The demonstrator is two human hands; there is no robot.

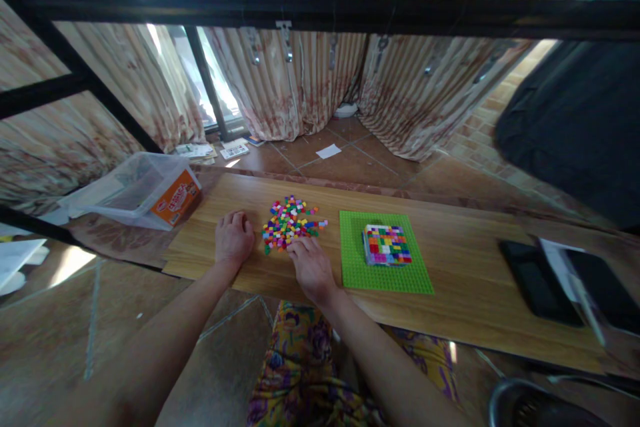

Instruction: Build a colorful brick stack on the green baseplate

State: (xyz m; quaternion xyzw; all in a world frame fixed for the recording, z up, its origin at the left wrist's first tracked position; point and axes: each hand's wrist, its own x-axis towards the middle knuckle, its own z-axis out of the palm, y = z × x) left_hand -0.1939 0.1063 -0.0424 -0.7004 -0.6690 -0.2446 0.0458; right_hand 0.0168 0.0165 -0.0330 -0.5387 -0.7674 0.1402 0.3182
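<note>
While the left hand is resting toward the wooden tabletop's left edge, the right hand is touching toy bricks, both grips unreadable; light pinching would be helping.

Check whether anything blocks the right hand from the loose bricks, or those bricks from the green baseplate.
Nothing visible does: the right hand is at the near edge of the loose bricks, and only tabletop separates them from the green baseplate.

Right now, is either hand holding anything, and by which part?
It can't be told: the right hand is at the brick pile, the left hand curled beside it, and no hold shows clearly.
</note>
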